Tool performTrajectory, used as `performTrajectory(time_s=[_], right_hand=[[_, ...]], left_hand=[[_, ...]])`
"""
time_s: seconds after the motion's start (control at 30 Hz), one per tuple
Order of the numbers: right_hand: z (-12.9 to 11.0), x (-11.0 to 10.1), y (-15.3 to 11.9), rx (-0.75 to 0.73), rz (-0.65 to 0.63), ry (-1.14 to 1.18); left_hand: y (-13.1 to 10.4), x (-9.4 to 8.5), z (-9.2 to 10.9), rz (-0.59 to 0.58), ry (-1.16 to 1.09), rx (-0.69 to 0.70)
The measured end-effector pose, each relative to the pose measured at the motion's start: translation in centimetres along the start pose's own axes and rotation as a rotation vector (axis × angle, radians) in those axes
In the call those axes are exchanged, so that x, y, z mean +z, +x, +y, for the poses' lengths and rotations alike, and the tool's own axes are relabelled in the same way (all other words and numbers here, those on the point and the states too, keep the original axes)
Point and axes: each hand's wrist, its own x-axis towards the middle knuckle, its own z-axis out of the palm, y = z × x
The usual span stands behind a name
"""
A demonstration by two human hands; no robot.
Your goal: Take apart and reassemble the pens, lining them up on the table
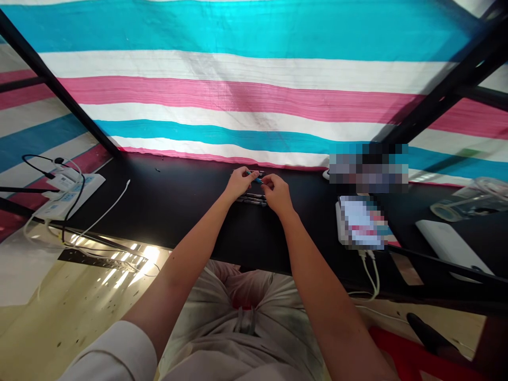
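Observation:
Both my hands meet over the middle of the black tabletop (182,196). Between them is a slim blue pen (258,180), lying slantwise. My left hand (238,182) pinches its upper left end, and the fingers of my right hand (277,192) are closed at its lower right end. Just below and between the hands lie several dark, slender pens (253,199) side by side. Another slim piece shows just beyond the fingers, too small to make out. My fingers partly cover the blue pen and the row of pens.
At far left, a white power strip (71,203) holds plugs, and a white cable (113,207) reaches across the tabletop. A blurred phone (363,222) rests at right with cables attached. Further right are a clear jar (456,203) and a white oblong device (452,246). Striped sheeting (246,95) hangs behind.

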Motion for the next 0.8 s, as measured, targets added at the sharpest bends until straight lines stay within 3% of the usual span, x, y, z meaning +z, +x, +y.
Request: performTrajectory(time_s=[0.13, 0.27, 0.5, 0.67, 0.8], right_hand=[[-0.30, -0.07, -0.02, 0.094, 0.022, 0.096], [-0.25, -0.05, -0.03, 0.097, 0.024, 0.100], [-0.25, -0.06, -0.05, 0.063, 0.028, 0.046], [-0.50, -0.13, -0.17, 0.104, 0.007, 0.077], [-0.27, -0.09, -0.11, 0.086, 0.019, 0.049]], left_hand=[[0.06, 0.00, 0.28, -0.078, -0.122, 0.033], [0.06, -0.02, 0.73, -0.097, -0.213, 0.013], [0.30, -0.42, 0.31, 0.088, -0.019, 0.019], [0.49, -0.52, 0.07, -0.057, -0.081, 0.052], [0.64, -0.36, 0.24, -0.023, -0.163, 0.047]])
